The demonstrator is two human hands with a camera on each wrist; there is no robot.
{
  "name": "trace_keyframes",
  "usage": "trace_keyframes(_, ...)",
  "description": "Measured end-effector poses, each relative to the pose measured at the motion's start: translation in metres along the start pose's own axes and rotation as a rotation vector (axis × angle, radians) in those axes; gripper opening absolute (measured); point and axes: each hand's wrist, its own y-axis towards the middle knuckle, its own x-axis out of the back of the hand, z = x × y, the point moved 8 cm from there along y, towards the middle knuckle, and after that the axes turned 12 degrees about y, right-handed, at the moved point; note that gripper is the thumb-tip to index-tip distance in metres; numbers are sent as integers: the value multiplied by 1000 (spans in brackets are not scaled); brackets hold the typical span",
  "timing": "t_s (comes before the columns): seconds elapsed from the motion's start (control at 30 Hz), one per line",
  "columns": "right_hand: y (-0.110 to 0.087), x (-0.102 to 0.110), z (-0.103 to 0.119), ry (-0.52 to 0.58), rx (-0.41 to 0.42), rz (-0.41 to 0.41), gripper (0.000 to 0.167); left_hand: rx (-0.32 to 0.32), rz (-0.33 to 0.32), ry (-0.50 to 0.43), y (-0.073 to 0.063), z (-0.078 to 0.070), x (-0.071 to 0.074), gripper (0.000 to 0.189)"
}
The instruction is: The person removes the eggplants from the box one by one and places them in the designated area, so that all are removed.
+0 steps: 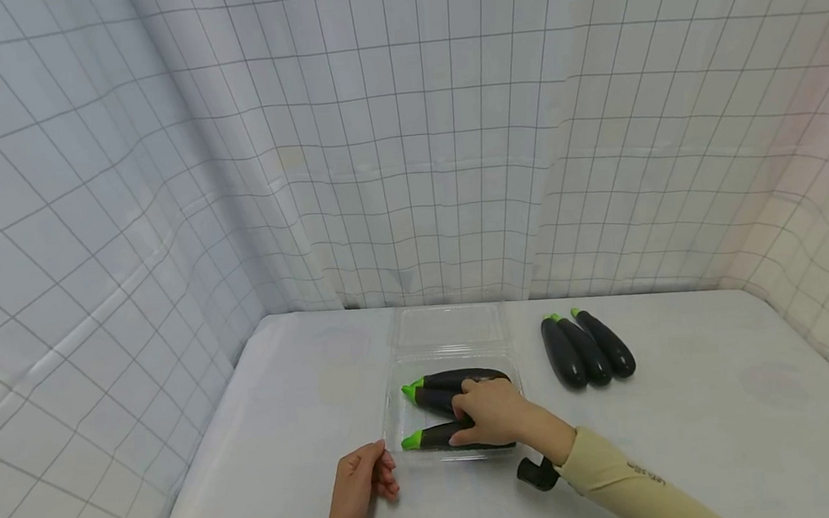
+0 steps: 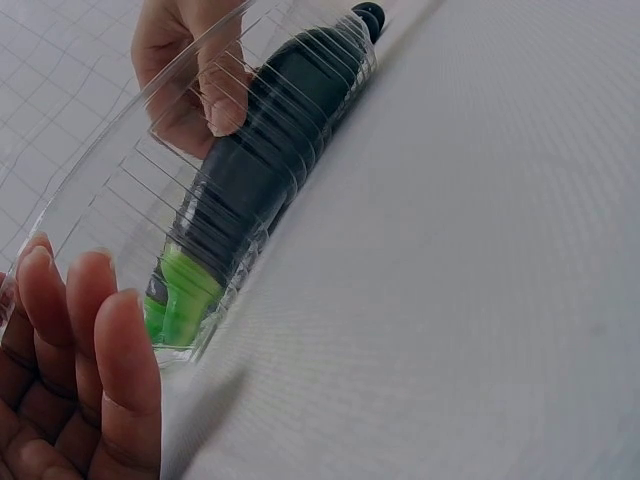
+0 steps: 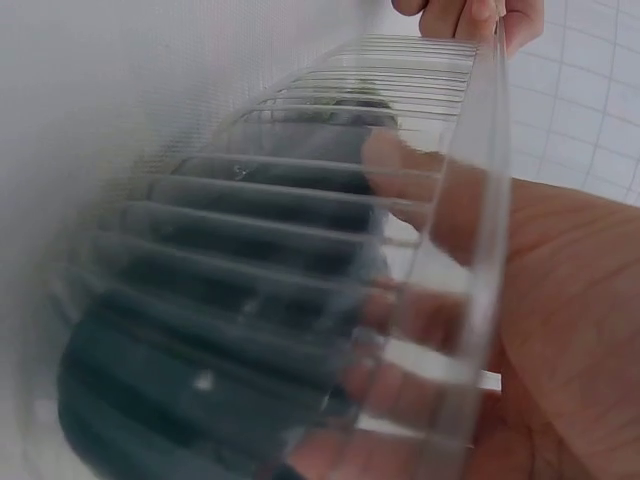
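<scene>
A clear plastic clamshell box [image 1: 392, 425] lies with its lid [image 1: 450, 326] folded back. Inside are three dark eggplants with green stems: two side by side at the back, one eggplant [image 1: 433, 437] along the front wall. My right hand [image 1: 490, 413] reaches into the box from the right and holds the front eggplant, thumb on its near side and fingers behind. In the right wrist view this eggplant [image 3: 230, 270] shows through the ribbed wall. My left hand [image 1: 360, 482] pinches the box's rim at the front left corner, fingers curled beside it.
Three more eggplants [image 1: 589, 351] lie together on the white table [image 1: 700, 398], right of the box. A black wrist camera [image 1: 537, 474] sits under the right wrist. White gridded curtains [image 1: 404, 145] hang behind the table and at both sides.
</scene>
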Motion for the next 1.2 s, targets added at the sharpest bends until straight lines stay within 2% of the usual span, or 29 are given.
trace_keyframes(0.47, -1, -1, 1, 15, 17, 7, 34, 1, 2, 13, 0, -1, 0, 36)
trace_keyframes(1.2, -5, -3, -4, 110, 32, -25, 33, 17, 6, 9, 0, 1, 1, 35)
